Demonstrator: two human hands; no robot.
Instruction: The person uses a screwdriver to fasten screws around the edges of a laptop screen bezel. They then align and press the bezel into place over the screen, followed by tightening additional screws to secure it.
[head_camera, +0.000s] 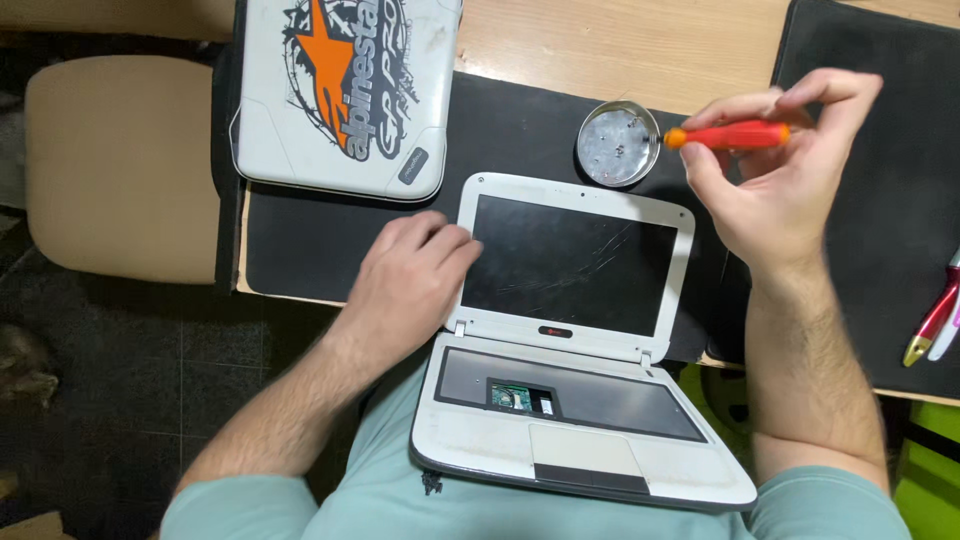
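While resting across the lap, small white laptop (575, 340) opened flat, scratched dark screen (570, 262) lying on the table edge, keyboard removed from the base, a circuit board (511, 396) exposed through a cutout in the grey tray. Left hand (415, 275) laid flat, fingers released, on the left bezel of the screen, gripping nothing. Right hand (780, 175) raised above the black mat (500, 130), fingers pinched around an orange-handled screwdriver (728, 135) held level, its orange end pointing left, just beside a round metal dish (618, 143). Second closed white laptop (345, 90) with an orange and grey sticker lying farther back on the left. Pens (935, 320) at the right edge. Beige chair (120, 165) beyond the table's left edge.
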